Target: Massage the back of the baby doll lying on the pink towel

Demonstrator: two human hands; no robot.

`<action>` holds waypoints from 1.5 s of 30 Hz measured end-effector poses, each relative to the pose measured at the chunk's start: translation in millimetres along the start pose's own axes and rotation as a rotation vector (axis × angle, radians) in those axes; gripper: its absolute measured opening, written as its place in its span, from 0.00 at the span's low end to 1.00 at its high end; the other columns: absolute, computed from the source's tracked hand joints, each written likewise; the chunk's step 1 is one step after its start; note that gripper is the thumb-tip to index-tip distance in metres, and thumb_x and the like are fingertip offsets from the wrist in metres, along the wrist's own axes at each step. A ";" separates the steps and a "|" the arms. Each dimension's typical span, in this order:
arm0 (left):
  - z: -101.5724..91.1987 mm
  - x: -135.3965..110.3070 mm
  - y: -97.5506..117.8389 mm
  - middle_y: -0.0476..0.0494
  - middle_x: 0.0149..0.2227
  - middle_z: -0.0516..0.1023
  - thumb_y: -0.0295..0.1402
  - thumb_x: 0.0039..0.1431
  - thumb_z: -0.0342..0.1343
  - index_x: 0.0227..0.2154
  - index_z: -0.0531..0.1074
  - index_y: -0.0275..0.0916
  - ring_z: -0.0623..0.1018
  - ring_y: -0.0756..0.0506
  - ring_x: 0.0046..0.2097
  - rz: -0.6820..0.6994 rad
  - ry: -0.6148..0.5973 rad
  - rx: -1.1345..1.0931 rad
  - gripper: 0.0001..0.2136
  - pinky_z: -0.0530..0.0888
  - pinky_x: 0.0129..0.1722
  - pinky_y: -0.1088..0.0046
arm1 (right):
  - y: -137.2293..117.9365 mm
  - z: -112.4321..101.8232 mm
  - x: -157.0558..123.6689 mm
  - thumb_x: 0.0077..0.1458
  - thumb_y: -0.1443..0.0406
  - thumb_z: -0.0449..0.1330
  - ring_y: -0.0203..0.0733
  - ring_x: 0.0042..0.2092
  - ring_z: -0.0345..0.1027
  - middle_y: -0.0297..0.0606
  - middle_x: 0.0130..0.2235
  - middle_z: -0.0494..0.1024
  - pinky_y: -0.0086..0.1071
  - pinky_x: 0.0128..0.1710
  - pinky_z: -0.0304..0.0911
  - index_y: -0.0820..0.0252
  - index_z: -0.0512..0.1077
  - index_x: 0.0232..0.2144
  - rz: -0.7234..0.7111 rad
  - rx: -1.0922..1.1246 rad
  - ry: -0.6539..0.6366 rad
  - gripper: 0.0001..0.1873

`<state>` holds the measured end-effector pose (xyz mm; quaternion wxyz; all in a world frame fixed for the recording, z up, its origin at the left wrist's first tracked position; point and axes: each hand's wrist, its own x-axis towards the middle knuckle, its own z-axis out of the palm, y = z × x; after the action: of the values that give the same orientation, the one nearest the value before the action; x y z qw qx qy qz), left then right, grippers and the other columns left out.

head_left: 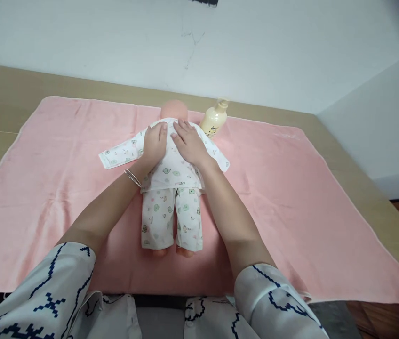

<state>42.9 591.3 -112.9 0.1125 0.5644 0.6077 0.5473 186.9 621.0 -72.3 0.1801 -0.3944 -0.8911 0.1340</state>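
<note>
A baby doll point(171, 188) in white printed pyjamas lies on a pink towel point(291, 197), head away from me and feet toward me. My left hand point(155, 141) rests on the doll's upper body with its fingers loosely curled and flat against the cloth. My right hand point(188, 143) lies flat beside it, fingers stretched out on the doll's top. Both hands touch the garment near the shoulders; neither grips anything. A thin bangle sits on my left wrist.
A cream pump bottle point(214, 120) stands on the towel just right of the doll's head. The towel covers a wooden table point(2, 103) set against a white wall. The table's right edge drops to a dark floor.
</note>
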 end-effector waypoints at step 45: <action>1.3 -8.1 12.1 0.37 0.42 0.81 0.30 0.64 0.45 0.34 0.76 0.38 0.77 0.37 0.49 0.141 -0.002 0.525 0.13 0.73 0.52 0.57 | -20.7 0.7 -4.6 0.67 0.63 0.44 0.58 0.57 0.65 0.57 0.55 0.73 0.47 0.55 0.63 0.70 0.68 0.55 0.095 -0.218 0.060 0.23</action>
<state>53.4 582.6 -107.7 -0.0752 0.6157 0.6879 0.3768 175.9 604.0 -66.1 0.1563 -0.4571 -0.8749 0.0329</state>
